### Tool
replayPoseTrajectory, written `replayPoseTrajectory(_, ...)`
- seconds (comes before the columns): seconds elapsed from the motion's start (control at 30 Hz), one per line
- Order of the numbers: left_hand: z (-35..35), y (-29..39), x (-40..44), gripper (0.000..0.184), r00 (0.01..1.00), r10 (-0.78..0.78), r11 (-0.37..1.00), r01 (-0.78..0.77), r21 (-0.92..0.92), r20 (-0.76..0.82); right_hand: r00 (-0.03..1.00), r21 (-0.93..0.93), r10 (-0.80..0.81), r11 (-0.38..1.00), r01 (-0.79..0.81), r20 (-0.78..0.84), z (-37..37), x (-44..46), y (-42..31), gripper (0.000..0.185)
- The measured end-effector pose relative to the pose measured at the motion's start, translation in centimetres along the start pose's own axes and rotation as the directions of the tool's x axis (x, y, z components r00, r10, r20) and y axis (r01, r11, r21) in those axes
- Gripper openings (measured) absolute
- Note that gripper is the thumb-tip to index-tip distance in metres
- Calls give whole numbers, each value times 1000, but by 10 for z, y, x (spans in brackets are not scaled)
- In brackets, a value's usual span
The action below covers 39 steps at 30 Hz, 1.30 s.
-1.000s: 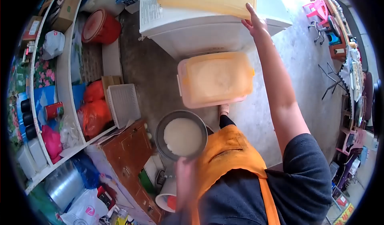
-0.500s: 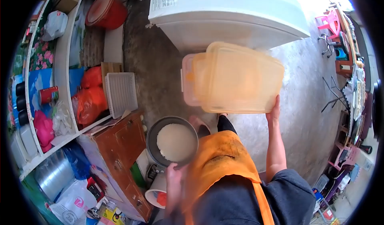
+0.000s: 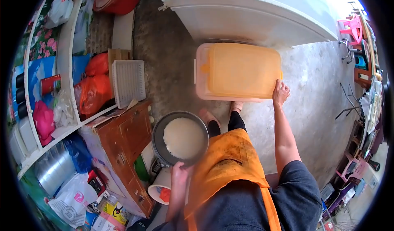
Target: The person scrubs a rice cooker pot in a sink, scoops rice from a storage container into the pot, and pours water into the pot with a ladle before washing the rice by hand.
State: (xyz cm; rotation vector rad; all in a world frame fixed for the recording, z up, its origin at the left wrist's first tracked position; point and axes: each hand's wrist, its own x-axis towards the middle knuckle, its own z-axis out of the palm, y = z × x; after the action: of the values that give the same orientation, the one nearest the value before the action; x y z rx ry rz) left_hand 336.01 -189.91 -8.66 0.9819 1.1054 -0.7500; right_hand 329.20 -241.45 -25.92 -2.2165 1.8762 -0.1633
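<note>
My left hand (image 3: 179, 174) grips the near rim of a round grey metal pot (image 3: 159, 144), tilted slightly beside my apron. Inside it lies a bed of pale grains that look like rice (image 3: 185, 137). At the near right corner of a translucent orange-yellow plastic lid (image 3: 246, 69), my right hand (image 3: 281, 93) has its fingers closed over the edge. That lid lies on a pale pink plastic storage box (image 3: 202, 77), which sticks out at the left and along the near side. The box's inside is hidden.
A white chest-like appliance (image 3: 250, 21) stands just beyond the box. To the left are a brown wooden cabinet (image 3: 123, 149), a white bin (image 3: 158, 190) and shelves holding red bags (image 3: 95, 97) and a white basket (image 3: 129, 83). A pink stool (image 3: 352, 28) sits far right.
The yellow lid, earlier raised and blurred, has come down onto the pink box, with my right hand at its corner. My left hand still holds the pot. The camera view has shifted.
</note>
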Motion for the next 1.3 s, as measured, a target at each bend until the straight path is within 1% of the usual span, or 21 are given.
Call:
replayPoseTrajectory(0.07,-5,-2,1,43,998,0,999,2,-39,57,999,-41,7,999,-9,-49,-6,-6,-9,67)
replayPoseTrajectory(0.1,-7,-4,2,44,996,0,998,6,-62,85,988,-49,-144,988,147,47,-13,-8,-10,79)
replayPoseTrajectory(0.2,-11,-12,6,41,995,24,998,-18,-59,97,890,124,-455,885,449,21,6,-14,-12,90)
replayPoseTrajectory(0.23,-16,-14,8,42,992,32,998,-26,-55,119,901,133,-419,905,404,109,12,-7,-8,100)
replayPoseTrajectory(0.33,-15,-25,3,44,997,44,994,-37,-102,67,879,208,-419,903,377,228,12,10,1,100)
replayPoseTrajectory(0.37,-12,-27,-5,46,995,66,994,-59,-95,78,945,328,-237,932,156,224,12,14,10,98)
replayPoseTrajectory(0.43,-22,-36,-12,51,995,61,985,-47,-167,80,958,569,92,787,-237,272,19,36,18,95)
replayPoseTrajectory(0.47,-25,-42,-18,53,995,66,977,-49,-209,74,872,636,47,665,-391,487,18,47,27,93)
replayPoseTrajectory(0.53,-23,-55,-29,57,990,87,964,-56,-258,111,573,591,-179,398,-702,800,21,67,40,88)
replayPoseTrajectory(0.67,12,-79,-55,56,993,118,941,-101,-324,32,631,586,-104,509,-630,769,-2,68,31,75)
replayPoseTrajectory(0.7,27,-85,-63,56,992,125,931,-111,-348,18,717,657,-119,522,-543,687,0,63,31,75)
replayPoseTrajectory(0.73,31,-91,-66,55,994,103,931,-85,-356,32,793,719,-136,531,-448,594,1,55,29,76)
replayPoseTrajectory(0.77,30,-97,-65,55,995,83,931,-60,-361,47,888,763,-116,568,-307,444,0,48,23,65)
replayPoseTrajectory(0.87,44,-106,-71,58,989,-62,880,117,-461,132,907,676,16,661,-326,421,1,58,23,48)
replayPoseTrajectory(0.9,52,-109,-75,60,984,-107,839,165,-518,140,873,761,92,453,-464,478,14,64,30,35)
replayPoseTrajectory(0.93,62,-110,-78,61,977,-152,791,210,-574,149,836,767,31,381,-516,547,24,72,40,33)
replayPoseTrajectory(1.03,93,-109,-87,65,871,-309,557,491,-670,381,704,716,-139,201,-669,697,38,87,63,28)
replayPoseTrajectory(1.13,123,-110,-86,67,901,-278,646,432,-630,333,615,654,-231,186,-733,754,24,96,57,26)
replayPoseTrajectory(1.17,132,-112,-85,66,949,-219,751,312,-582,226,593,631,-221,190,-752,774,20,97,56,26)
replayPoseTrajectory(1.27,159,-106,-89,64,939,-206,756,331,-565,275,546,580,-197,240,-779,815,25,106,63,27)
replayPoseTrajectory(1.3,161,-106,-86,63,956,-167,823,271,-499,243,540,574,-195,285,-768,819,30,109,66,29)
